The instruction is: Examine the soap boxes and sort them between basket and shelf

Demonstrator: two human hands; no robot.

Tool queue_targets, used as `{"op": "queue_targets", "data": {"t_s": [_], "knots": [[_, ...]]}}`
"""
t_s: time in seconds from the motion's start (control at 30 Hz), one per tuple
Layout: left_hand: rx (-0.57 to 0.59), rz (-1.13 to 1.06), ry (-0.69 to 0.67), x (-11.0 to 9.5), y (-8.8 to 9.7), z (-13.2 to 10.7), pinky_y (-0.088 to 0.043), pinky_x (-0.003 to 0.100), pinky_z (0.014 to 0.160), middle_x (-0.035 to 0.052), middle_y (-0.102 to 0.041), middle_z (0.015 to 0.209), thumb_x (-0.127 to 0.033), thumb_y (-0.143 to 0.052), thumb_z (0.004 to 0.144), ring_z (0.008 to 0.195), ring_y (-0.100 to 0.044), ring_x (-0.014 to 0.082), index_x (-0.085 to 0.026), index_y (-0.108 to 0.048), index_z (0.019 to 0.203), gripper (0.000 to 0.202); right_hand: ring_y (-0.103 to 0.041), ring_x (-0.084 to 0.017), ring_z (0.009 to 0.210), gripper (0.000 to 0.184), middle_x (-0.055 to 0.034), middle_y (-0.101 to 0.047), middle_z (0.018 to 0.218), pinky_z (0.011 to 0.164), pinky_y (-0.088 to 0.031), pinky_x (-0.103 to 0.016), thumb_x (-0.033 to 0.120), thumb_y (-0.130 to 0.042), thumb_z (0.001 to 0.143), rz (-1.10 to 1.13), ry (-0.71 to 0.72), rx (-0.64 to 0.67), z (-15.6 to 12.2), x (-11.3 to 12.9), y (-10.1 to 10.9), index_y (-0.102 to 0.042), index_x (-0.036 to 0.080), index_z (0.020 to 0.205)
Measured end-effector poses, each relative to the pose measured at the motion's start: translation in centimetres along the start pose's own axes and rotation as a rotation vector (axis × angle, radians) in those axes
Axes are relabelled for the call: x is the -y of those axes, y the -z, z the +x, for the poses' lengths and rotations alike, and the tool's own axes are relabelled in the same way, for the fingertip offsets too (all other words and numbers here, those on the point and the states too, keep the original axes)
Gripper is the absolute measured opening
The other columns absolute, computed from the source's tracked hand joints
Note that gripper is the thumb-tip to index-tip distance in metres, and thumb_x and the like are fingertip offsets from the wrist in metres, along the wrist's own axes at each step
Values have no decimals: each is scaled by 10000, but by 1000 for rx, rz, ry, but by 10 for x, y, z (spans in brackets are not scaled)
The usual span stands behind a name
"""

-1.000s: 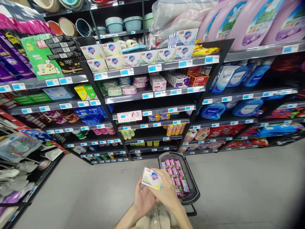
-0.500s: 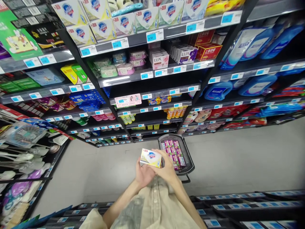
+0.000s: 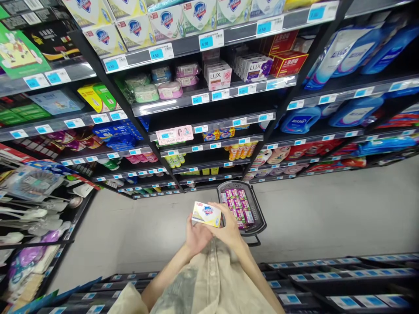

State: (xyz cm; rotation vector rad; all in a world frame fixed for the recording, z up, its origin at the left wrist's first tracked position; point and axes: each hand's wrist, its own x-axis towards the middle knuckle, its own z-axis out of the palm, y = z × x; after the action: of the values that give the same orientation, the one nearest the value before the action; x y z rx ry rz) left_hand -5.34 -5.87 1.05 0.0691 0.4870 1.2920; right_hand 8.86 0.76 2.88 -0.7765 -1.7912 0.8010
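A white and yellow Safeguard soap box [image 3: 206,214] is held in front of my body, its printed face turned up towards me. My left hand [image 3: 197,237] supports it from below, with the thumb along its left end. My right hand [image 3: 229,229] wraps around the box's right end, its fingers over the top edge and its thumb underneath. To the right of my hands, a dark grey shopping basket [image 3: 258,213] rests on the floor with its handle folded down. Several purple packs [image 3: 234,203] lie in it. My right hand and forearm overlap the basket's near left part.
Ahead, a shelf rack carries more Safeguard boxes [image 3: 166,24] on the upper shelf, and LUX soap boxes [image 3: 218,76] one shelf lower. Blue detergent bottles [image 3: 300,120] stand to the right. Kitchen utensils [image 3: 36,216] hang at left. Another shelf row [image 3: 314,277] runs close behind me.
The view has shifted slightly, with the upper shelves sitting a little higher in the picture. Both hands keep the same hold on the soap box.
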Motion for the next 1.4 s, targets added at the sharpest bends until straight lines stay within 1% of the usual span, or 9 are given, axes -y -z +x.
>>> {"op": "queue_targets", "data": {"t_s": [0.27, 0.5, 0.67, 0.9, 1.0, 1.1, 1.2, 1.27, 1.4], "knots": [[-13, 7, -12, 1, 1, 1, -343, 568, 1250, 207, -726, 1392, -715, -641, 914, 1496, -506, 426, -112, -758, 1260, 705, -740, -277, 1206, 700, -91, -758, 1326, 1014, -648, -426, 243, -901, 818, 10, 10, -11, 2, 2, 1, -588, 290, 1442], [-41, 7, -17, 1, 4, 2, -356, 580, 1245, 208, -734, 1377, -722, -656, 897, 1509, -495, 434, -117, -750, 1274, 719, -741, -282, 1195, 680, -108, -755, 1315, 955, -671, -418, 263, -890, 838, -7, 18, -3, 2, 2, 1, -585, 280, 1446], [-67, 6, -17, 1, 4, 2, -360, 575, 1250, 204, -730, 1386, -715, -681, 878, 1523, -480, 430, -119, -759, 1239, 701, -736, -283, 1211, 693, -101, -748, 1337, 969, -670, -425, 268, -895, 836, 2, 3, 2, 1, 2, 1, -579, 298, 1452], [-98, -23, -23, 1, 5, 1, -359, 594, 1251, 193, -724, 1401, -694, -624, 925, 1498, -515, 423, -132, -721, 1329, 698, -737, -287, 1211, 669, -102, -749, 1329, 959, -675, -427, 264, -891, 841, -1, -12, 13, 2, 5, 2, -591, 301, 1438], [-80, -5, -33, 2, 4, 1, -348, 597, 1258, 195, -732, 1383, -715, -624, 919, 1490, -521, 428, -134, -728, 1315, 710, -739, -288, 1202, 655, -111, -752, 1315, 960, -676, -435, 288, -879, 858, -8, -2, 16, 2, 5, 2, -592, 290, 1447], [-56, 26, -48, 2, 4, 1, -328, 583, 1277, 182, -735, 1378, -729, -628, 917, 1496, -515, 421, -149, -746, 1286, 698, -736, -287, 1198, 656, -129, -754, 1331, 998, -659, -458, 279, -859, 885, -55, 93, 14, 5, 4, 3, -583, 281, 1480], [-51, 54, -78, 1, 5, -1, -315, 557, 1293, 133, -744, 1385, -727, -631, 915, 1487, -531, 405, -190, -757, 1300, 673, -728, -292, 1213, 639, -144, -753, 1355, 993, -650, -469, 251, -828, 916, -190, 300, 16, 9, 5, 8, -582, 285, 1506], [-51, 82, -100, 0, 5, -4, -315, 545, 1296, 93, -757, 1377, -727, -651, 896, 1481, -539, 399, -223, -768, 1307, 660, -730, -296, 1217, 610, -138, -757, 1358, 975, -649, -471, 241, -797, 937, -284, 407, 28, 12, 7, 12, -593, 299, 1509], [-27, 185, -121, -2, 3, -9, -327, 549, 1284, 42, -775, 1355, -768, -671, 850, 1495, -521, 407, -267, -803, 1252, 656, -728, -305, 1231, 551, -140, -754, 1377, 967, -645, -478, 287, -784, 954, -360, 477, 55, 15, 15, 21, -630, 289, 1482]]}}
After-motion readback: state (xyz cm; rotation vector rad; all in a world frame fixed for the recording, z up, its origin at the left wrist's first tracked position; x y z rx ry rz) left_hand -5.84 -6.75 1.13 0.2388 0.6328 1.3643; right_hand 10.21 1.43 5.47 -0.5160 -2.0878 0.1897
